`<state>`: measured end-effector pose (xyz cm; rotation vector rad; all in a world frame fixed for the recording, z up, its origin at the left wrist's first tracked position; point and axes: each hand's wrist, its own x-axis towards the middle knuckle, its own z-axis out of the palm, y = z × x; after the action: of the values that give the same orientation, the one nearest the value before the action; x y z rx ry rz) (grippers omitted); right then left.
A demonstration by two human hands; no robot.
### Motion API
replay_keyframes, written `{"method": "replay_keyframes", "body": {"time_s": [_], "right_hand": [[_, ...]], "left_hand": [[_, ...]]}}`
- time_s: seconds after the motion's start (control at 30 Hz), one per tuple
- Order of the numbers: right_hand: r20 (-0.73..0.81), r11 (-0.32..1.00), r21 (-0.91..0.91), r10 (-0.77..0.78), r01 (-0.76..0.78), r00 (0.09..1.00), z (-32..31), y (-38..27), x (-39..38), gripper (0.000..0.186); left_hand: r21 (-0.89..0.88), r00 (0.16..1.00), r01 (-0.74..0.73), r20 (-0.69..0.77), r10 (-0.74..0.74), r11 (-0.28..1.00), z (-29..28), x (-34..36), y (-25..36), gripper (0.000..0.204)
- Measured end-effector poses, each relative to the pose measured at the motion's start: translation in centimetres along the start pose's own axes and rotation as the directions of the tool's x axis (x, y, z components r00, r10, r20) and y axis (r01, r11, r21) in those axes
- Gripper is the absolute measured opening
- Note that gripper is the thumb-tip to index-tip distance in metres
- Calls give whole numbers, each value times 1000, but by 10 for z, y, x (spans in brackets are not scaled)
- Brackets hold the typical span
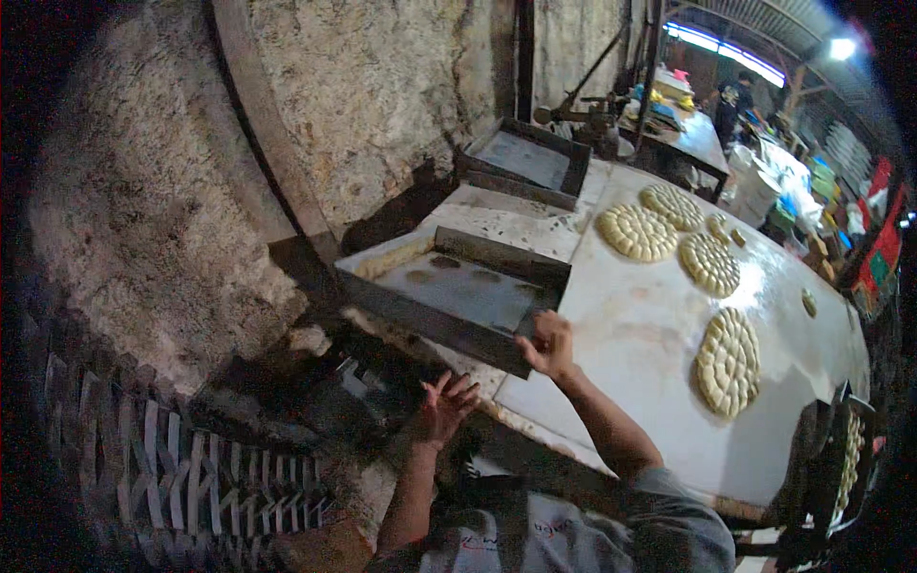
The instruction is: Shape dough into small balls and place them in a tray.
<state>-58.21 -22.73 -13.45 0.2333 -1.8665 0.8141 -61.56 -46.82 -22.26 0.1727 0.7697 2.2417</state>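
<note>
Apparently the shaping is well along: four dough rounds [729, 368], marked into segments, lie on the desk [621, 411], none in the tray [430, 318]; what remains is hard to judge. That tray sits left of them, the right hand [551, 346] at its near corner (whether its grip pinches the rim, I cannot tell); the left hand [449, 409], fingers spread, is just beside it. Stains mark the pale desk; beyond are a rough wall [382, 86], a second tray [516, 188] and a distant person [734, 103].
</note>
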Motion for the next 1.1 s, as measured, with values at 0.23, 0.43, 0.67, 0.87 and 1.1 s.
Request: {"method": "replay_keyframes", "body": {"time_s": [0.23, 0.43, 0.67, 0.87, 1.1], "right_hand": [[-107, 816, -542, 169, -200, 980, -81, 37, -44, 18], [-674, 293, -478, 482, -828, 560, -169, -77, -190, 14], [-970, -46, 123, 204, -991, -130, -194, -177, -327, 25], [-946, 120, -266, 160, -956, 283, -287, -98, -276, 21], [-883, -3, -295, 384, -956, 271, -415, -17, -325, 17]], "left_hand": [[-248, 988, 147, -10, -154, 957, -2, 115, -31, 85], [-430, 936, 336, 52, -348, 838, 42, 156, -48, 84], [-504, 867, 422, -18, -498, 754, 84, 202, -49, 76], [426, 747, 565, 99, -657, 706, 138, 175, -144, 32], [951, 766, -295, 177, -619, -94, 197, 159, -429, 42]]}}
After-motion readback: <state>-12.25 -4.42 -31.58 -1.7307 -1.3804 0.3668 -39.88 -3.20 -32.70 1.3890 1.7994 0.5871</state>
